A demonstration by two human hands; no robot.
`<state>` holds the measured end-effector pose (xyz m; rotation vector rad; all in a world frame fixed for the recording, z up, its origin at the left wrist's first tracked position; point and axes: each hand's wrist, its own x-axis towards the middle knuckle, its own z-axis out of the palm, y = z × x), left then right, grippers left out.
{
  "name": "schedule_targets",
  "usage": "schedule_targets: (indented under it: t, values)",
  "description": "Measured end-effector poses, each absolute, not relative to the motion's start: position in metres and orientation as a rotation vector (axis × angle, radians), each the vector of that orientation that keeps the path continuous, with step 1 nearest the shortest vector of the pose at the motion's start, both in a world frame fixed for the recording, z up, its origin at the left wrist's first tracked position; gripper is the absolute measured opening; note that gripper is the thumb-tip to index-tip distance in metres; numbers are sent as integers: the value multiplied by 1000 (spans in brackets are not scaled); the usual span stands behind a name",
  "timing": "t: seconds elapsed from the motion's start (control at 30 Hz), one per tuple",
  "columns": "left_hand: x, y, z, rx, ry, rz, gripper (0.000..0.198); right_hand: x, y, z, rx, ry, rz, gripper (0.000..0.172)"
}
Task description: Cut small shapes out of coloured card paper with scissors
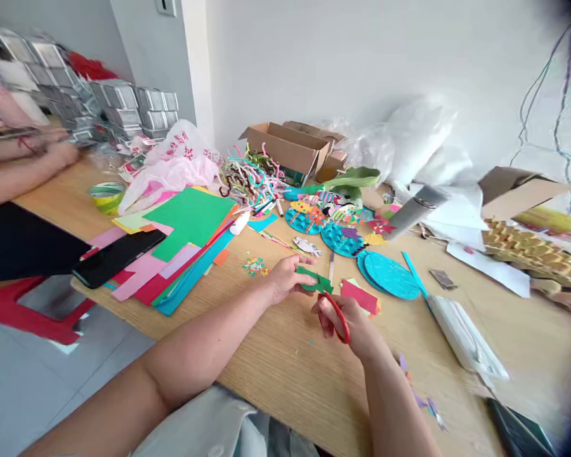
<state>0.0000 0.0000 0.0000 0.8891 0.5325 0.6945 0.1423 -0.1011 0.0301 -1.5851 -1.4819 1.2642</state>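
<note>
My left hand (288, 277) pinches a small piece of green paper (313, 280) just above the wooden table (285, 368). My right hand (349, 324) has its fingers through the red handles of a pair of scissors (335, 311), whose blades meet the green paper's edge. A red paper scrap (360, 296) lies just right of the scissors. Tiny coloured cuttings (254, 266) sit left of my left hand.
A stack of coloured paper sheets (185, 244) and a black phone (117, 257) lie at left. Blue decorated paper discs (390, 274), pipe cleaners (247, 174), cardboard boxes (288, 149) and plastic bags (171, 165) crowd the back. Another person's arms (23, 168) rest at far left.
</note>
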Motion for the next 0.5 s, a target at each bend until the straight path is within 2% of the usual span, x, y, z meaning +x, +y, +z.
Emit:
schedule_targets:
  t: [0.5]
  values:
    - [-3,-1,7,905,550,679,56,144,-99,32,-1591,-1520,1290,36]
